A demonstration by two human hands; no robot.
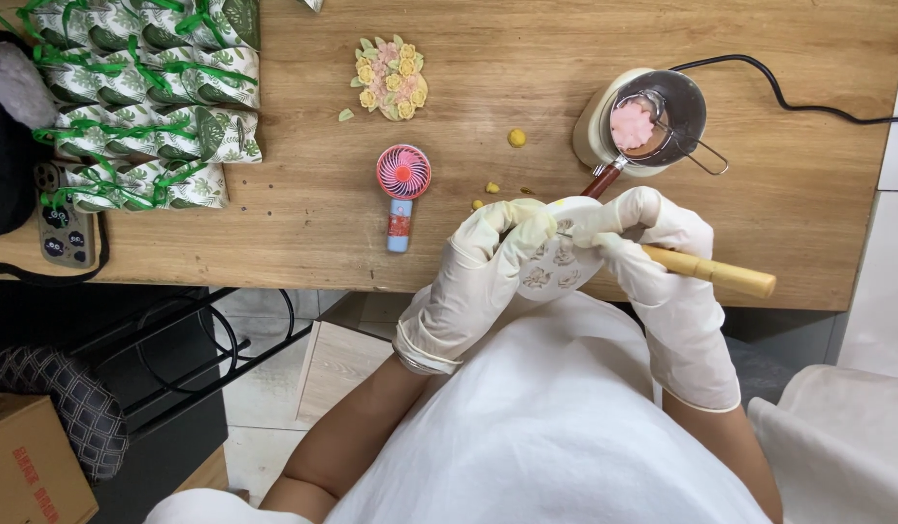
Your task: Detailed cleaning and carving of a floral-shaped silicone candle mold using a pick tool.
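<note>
Both of my hands wear white gloves and meet at the table's front edge. My left hand (pixel 483 272) grips a white round mould (pixel 556 267) with flower-shaped cavities. My right hand (pixel 653 252) holds a tool with a yellow wooden handle (pixel 726 275), its tip pressed onto the mould. Behind them stands a small melting pot (pixel 653 121) holding pink wax, with a red-brown handled spoon (pixel 604 180) resting in it. A finished cluster of yellow, pink and green wax flowers (pixel 391 78) lies further back.
A pink hand-held fan (pixel 402 194) lies on the wooden table (pixel 808 194). Small yellow wax bits (pixel 516 138) are scattered near the pot. Several leaf-print packets with green ribbons (pixel 148 97) fill the left. A phone (pixel 66 228) lies beside them. A black cord (pixel 818 102) runs right.
</note>
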